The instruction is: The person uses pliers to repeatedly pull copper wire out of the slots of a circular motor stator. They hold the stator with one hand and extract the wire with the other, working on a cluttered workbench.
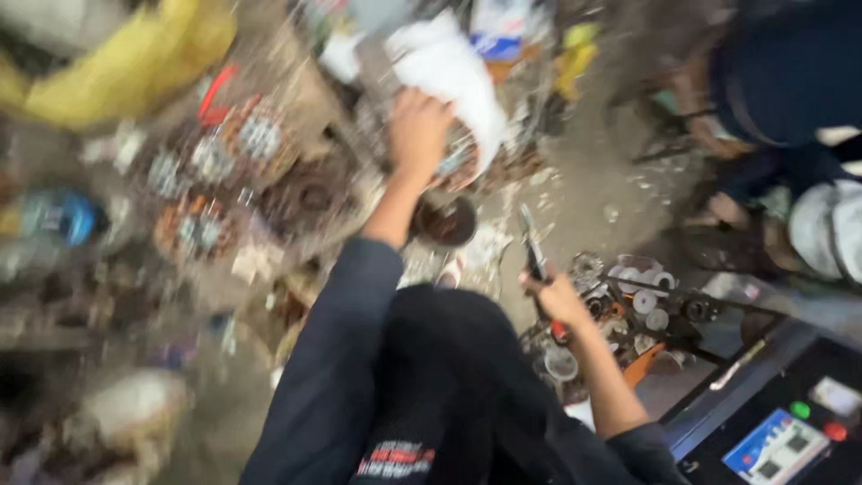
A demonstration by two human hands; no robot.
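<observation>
Head view: my left hand (pixel 417 130) reaches far ahead while the right stays close.
Left fingers touch a white cloth (pixel 453 67); their spread is blurred. Right hand (pixel 558 298) grips pliers (pixel 532 242), long axis pointing away, beside metal parts (pixel 642 301).

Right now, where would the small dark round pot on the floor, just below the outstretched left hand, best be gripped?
Probably by its rim, from above. The dark pot sits upright with its round mouth open to the camera, and clutter crowds its sides. The left hand is above it on white cloth; motion blur hides any handle.
</observation>
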